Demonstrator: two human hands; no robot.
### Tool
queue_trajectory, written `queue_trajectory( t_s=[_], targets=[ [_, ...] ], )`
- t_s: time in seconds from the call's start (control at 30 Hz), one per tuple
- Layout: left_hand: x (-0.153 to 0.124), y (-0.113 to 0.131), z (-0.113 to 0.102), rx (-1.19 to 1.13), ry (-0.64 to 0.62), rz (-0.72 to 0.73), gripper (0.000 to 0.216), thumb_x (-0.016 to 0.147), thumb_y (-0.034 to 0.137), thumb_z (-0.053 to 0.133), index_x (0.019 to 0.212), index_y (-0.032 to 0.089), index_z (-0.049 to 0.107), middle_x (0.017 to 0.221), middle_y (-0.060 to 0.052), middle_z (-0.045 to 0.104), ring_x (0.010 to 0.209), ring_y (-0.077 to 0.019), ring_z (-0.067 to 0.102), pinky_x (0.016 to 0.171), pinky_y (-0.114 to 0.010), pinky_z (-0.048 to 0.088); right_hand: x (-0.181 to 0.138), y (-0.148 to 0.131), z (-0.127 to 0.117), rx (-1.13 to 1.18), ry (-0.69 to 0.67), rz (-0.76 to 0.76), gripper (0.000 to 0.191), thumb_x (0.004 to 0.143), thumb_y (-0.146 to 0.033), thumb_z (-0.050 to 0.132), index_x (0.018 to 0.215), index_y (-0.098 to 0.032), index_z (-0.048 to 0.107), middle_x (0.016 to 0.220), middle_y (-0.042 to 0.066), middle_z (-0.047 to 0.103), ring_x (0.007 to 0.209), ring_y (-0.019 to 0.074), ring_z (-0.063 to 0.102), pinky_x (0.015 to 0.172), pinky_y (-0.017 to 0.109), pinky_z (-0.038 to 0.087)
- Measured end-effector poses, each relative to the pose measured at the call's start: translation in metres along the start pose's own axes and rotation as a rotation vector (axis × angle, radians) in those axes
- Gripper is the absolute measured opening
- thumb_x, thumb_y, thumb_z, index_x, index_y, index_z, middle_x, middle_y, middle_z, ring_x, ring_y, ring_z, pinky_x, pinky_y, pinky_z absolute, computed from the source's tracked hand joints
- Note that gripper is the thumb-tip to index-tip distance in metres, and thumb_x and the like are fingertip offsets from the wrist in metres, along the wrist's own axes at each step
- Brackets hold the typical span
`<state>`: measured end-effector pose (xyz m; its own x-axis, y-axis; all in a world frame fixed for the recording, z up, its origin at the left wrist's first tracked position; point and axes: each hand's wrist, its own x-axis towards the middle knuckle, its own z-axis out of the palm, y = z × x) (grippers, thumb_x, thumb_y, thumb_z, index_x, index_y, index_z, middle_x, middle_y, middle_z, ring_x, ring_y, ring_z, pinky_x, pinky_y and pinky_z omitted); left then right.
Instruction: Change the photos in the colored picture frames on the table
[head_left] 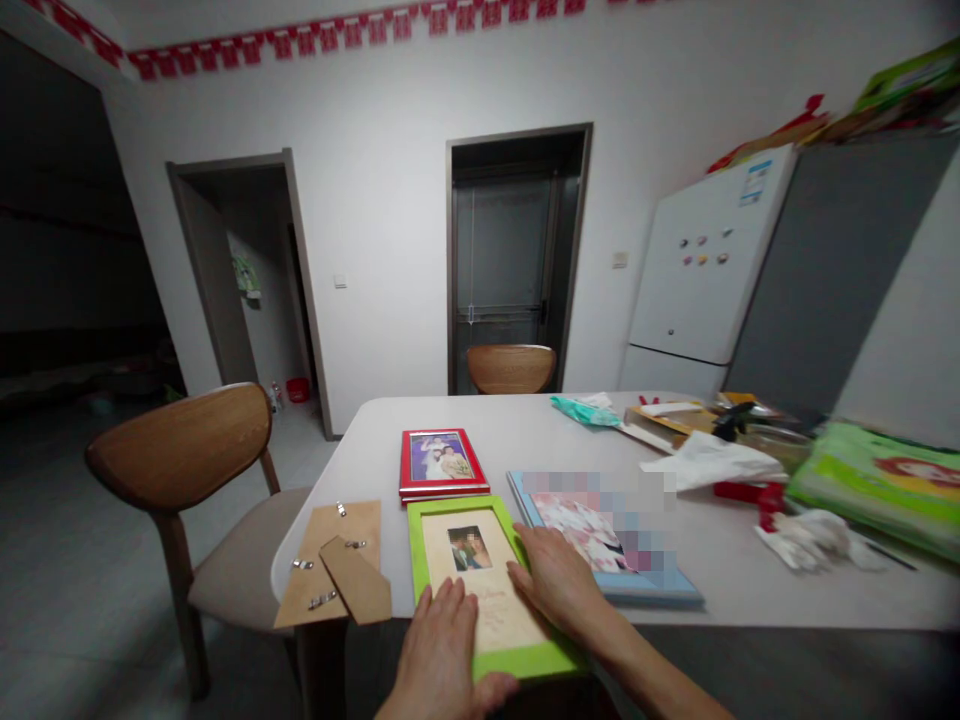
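Observation:
A green picture frame (421, 545) lies face up at the table's near edge, holding a cream mat with a small photo in its upper part. My left hand (442, 645) rests on its lower left side, fingers stretched out and thumb over the near border. Across the right side lies my right hand (559, 575), its fingers flat on the frame and mat. Left of the frame is a brown backing board (360, 520) with metal clips and a stand leg. A red picture frame (442, 465) sits just behind. A blue-bordered picture frame (645, 585) lies right of my right hand.
Crumpled white tissue (712, 460), a teal packet (589, 410) and a green package (877, 490) lie on the table's right side. A wooden chair (184, 445) stands left, another chair (511, 370) behind the table (525, 430). A white fridge (697, 270) stands at the back right.

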<state>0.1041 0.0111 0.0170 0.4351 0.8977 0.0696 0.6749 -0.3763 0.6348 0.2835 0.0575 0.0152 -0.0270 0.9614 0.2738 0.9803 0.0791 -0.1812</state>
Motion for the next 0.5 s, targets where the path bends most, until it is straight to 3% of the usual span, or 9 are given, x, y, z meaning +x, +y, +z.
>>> queue_trajectory(
  t_s=[0.13, 0.3, 0.37, 0.5],
  targets=[
    [0.003, 0.001, -0.002, 0.041, -0.059, 0.049, 0.072, 0.054, 0.043, 0.065, 0.117, 0.015, 0.045, 0.131, -0.014, 0.033, 0.122, -0.0303, 0.025, 0.102, -0.044, 0.012, 0.008, 0.003, 0.005, 0.017, -0.025, 0.049, 0.042, 0.07, -0.018, 0.044, 0.111, -0.014, 0.047, 0.092, 0.013, 0.058, 0.086, 0.0236, 0.053, 0.074, 0.034, 0.035],
    [0.007, -0.015, 0.0, -0.025, 0.05, 0.065, 0.061, 0.062, 0.038, 0.059, 0.115, 0.012, 0.047, 0.129, -0.015, 0.037, 0.12, -0.0282, 0.03, 0.102, -0.041, 0.018, 0.017, 0.007, -0.003, 0.224, 0.052, 0.086, 0.049, 0.061, -0.013, 0.045, 0.11, -0.01, 0.046, 0.097, 0.014, 0.057, 0.089, 0.0229, 0.053, 0.076, 0.032, 0.037],
    [0.009, -0.018, 0.0, -0.084, 0.082, 0.05, 0.06, 0.062, 0.037, 0.059, 0.115, 0.01, 0.047, 0.129, -0.015, 0.037, 0.119, -0.0279, 0.031, 0.101, -0.04, 0.02, 0.019, 0.007, -0.011, 0.451, 0.068, 0.158, 0.053, 0.06, -0.013, 0.044, 0.113, -0.011, 0.042, 0.094, 0.012, 0.058, 0.085, 0.0208, 0.055, 0.074, 0.031, 0.04],
    [0.017, -0.008, -0.003, -0.243, 0.163, 0.025, 0.073, 0.061, 0.037, 0.06, 0.123, 0.008, 0.035, 0.133, -0.016, 0.029, 0.122, -0.0275, 0.026, 0.101, -0.039, 0.02, 0.02, -0.009, -0.032, 1.157, -0.115, 0.309, 0.061, 0.068, -0.022, 0.041, 0.126, -0.015, 0.022, 0.077, 0.004, 0.061, 0.06, 0.0156, 0.059, 0.057, 0.029, 0.046]
  ],
)
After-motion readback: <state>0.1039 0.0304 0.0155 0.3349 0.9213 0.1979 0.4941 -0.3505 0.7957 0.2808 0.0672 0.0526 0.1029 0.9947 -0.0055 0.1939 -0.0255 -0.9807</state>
